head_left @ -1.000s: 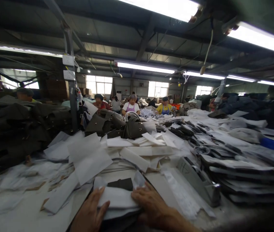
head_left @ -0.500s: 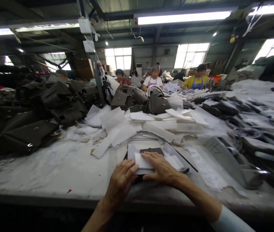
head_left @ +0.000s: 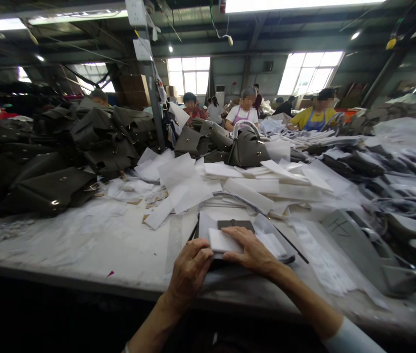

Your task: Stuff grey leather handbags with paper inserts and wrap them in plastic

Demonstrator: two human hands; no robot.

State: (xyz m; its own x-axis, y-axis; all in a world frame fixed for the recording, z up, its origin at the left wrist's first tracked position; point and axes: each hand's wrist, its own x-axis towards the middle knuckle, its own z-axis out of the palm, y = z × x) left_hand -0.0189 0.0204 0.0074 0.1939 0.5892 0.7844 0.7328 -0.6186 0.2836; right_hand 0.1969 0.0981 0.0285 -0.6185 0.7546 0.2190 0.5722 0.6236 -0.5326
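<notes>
A folded white sheet lies on top of a dark flat piece with white layers, in front of me at the table's near edge. My left hand is closed, its curled fingers at the sheet's left end. From the right, my right hand grips the same sheet, fingers over its top and thumb along its near side. Just beyond the right fingers sits a small dark grey panel. More white paper lies to the right of that hand. What is under my palms is hidden.
White sheets spread beyond my hands. Dark grey bags pile up at left, and another bag stands farther back. At right are a grey marked piece and stacked dark parts. Several people work across the table.
The view has tilted down and turned slightly left. My left fingers have curled in more at the sheet's left end. My right hand stays over the sheet.
</notes>
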